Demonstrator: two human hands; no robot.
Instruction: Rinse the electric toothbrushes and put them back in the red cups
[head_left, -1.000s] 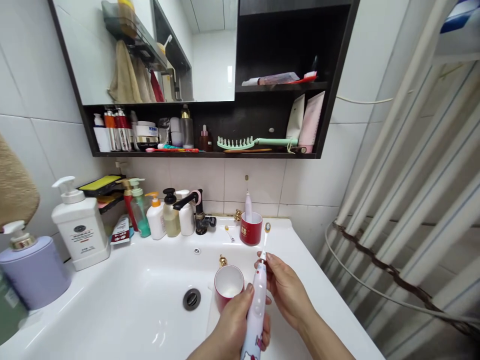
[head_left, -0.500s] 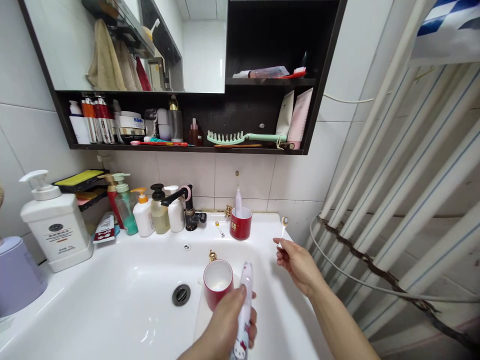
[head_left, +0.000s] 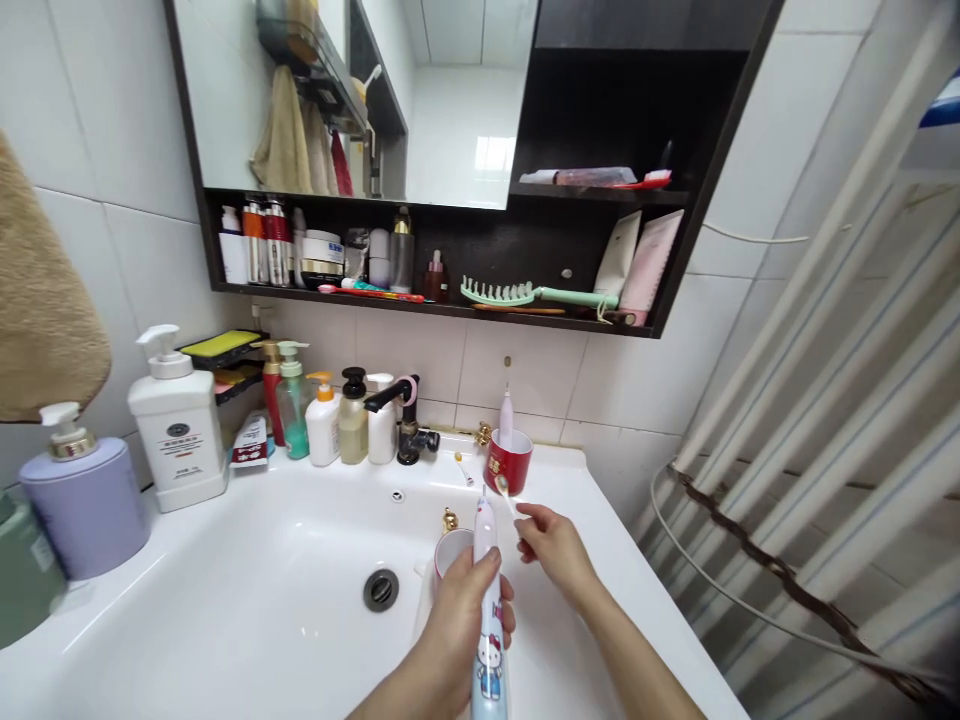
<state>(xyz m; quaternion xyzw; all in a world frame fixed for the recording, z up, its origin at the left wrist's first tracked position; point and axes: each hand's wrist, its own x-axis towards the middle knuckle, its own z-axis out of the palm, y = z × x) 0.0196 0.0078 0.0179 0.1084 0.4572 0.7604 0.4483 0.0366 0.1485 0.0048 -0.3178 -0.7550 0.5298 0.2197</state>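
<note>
With my left hand wrapped around the handle (head_left: 487, 655) over the sink (head_left: 292, 590) and my right (head_left: 559, 550) pinching the detached head (head_left: 503, 487), I risk dropping the head if that fingertip pinch slips.

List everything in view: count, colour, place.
Sink: 1, white, centre
Drain: 1, dark, sink
Tap: 1, black, sink ledge
Rear cup: 1, red, sink ledge
Front cup: 1, red, centre, partly hidden
Spare handle: 1, lilac, rear cup
Printed handle: 1, white and blue, centre
Held brush head: 1, white, before rear cup
Loose brush head: 1, white, sink ledge
Pump bottles: 7, mixed, left
Tube: 1, white and red, left
Pad: 1, yellow, left corner
Cabinet: 1, dark, wall
Mirror: 1, reflective, cabinet
Hairbrush: 1, green, cabinet
Toothbrushes: 2, red, cabinet
Toiletries: several, mixed, cabinet
Towel: 1, tan, left edge
Pipes: several, white, right
Left hand: 1, bare, on printed handle
Right hand: 1, bare, on held brush head
</note>
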